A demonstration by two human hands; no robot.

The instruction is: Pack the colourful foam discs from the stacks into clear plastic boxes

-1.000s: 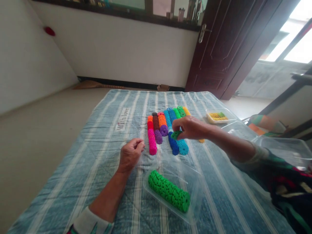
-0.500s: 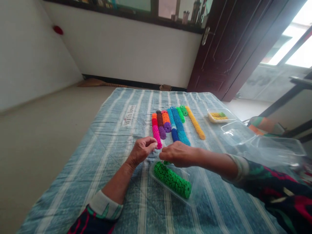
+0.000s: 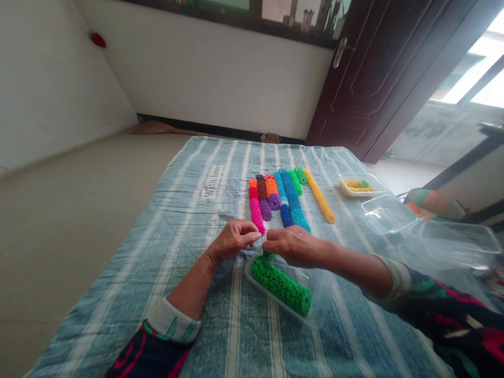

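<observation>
My left hand [image 3: 238,239] is closed in a pinch by the near tip of a pink stack [image 3: 256,212] of crocheted-looking pieces; whatever its fingertips hold is too small to make out. Just to the right, my right hand [image 3: 293,245] is also closed, knuckles up, its fingertips hidden. Below those fingers a small green piece [image 3: 268,255] shows; I cannot tell whether it is gripped. Under both hands stands a clear plastic container [image 3: 275,305] with a thick green stack [image 3: 281,286] lying in it lengthwise.
Beyond my hands lie brown-purple [image 3: 261,191], orange-purple [image 3: 271,188], blue [image 3: 292,197], green [image 3: 295,182] and yellow [image 3: 319,197] stacks. At right are a tub with yellow pieces [image 3: 356,186] and clear containers [image 3: 389,214]. A striped cloth [image 3: 177,226] covers the table.
The view has shifted slightly. My two hands remain close together over the container, and more of the small green piece shows below my right fingers.
</observation>
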